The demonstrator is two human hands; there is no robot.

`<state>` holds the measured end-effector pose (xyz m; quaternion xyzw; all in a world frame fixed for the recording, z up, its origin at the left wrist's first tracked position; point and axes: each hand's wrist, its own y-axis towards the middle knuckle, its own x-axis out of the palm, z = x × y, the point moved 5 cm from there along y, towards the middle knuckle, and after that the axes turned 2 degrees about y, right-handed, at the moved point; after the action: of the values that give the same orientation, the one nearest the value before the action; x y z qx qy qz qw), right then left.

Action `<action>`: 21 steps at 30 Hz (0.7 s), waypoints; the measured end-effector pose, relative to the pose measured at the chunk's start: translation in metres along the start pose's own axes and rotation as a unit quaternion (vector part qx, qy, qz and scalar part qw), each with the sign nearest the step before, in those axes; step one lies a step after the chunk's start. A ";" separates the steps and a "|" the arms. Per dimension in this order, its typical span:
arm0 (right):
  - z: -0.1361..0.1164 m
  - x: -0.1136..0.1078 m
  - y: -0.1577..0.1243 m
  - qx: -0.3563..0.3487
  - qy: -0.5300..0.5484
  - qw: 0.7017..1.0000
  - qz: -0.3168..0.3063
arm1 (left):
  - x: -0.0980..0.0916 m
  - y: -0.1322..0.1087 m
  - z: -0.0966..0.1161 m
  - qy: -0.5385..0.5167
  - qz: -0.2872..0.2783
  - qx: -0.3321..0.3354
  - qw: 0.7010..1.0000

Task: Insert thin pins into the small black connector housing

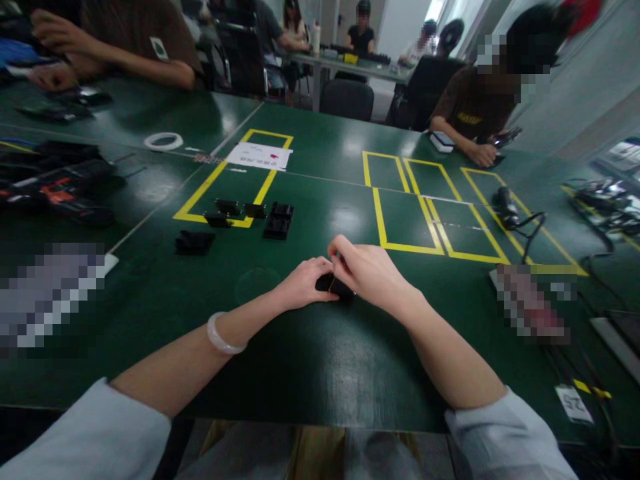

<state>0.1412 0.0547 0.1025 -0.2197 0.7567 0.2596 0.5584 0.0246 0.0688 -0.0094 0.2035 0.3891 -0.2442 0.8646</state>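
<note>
Low over the green table, a small black part sits between my hands; its exact kind is mostly hidden by fingers. My left hand, with a pale bangle on its wrist, grips the part's left side between thumb and fingers. From above and the right, my right hand closes over the same part, its thumb and index finger pinched together at the top. A thin yellowish line shows on the part near those fingertips. Whether the right fingertips hold something separate cannot be made out.
Several black pieces lie ahead to the left, among them a two-section block and a dark piece. Yellow tape outlines mark the table. A paper sheet, a tape roll and cabled devices lie around. Other people sit beyond.
</note>
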 end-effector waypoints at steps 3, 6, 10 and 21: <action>0.000 0.001 0.001 0.001 -0.003 1.000 -0.003 | -0.001 0.001 0.001 0.000 -0.001 0.001 1.000; 0.001 0.000 0.001 0.001 -0.003 1.000 0.003 | -0.001 0.001 0.001 -0.001 0.003 0.000 1.000; 0.002 0.001 0.001 0.003 -0.006 1.000 0.000 | -0.001 0.000 0.001 0.001 0.003 0.003 1.000; 0.001 -0.002 -0.002 0.012 -0.125 0.992 -0.021 | -0.002 0.000 0.002 0.005 0.000 -0.001 1.000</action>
<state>0.1435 0.0539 0.1040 -0.1949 0.6795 0.2637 0.6563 0.0243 0.0688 -0.0065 0.2038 0.3935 -0.2427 0.8630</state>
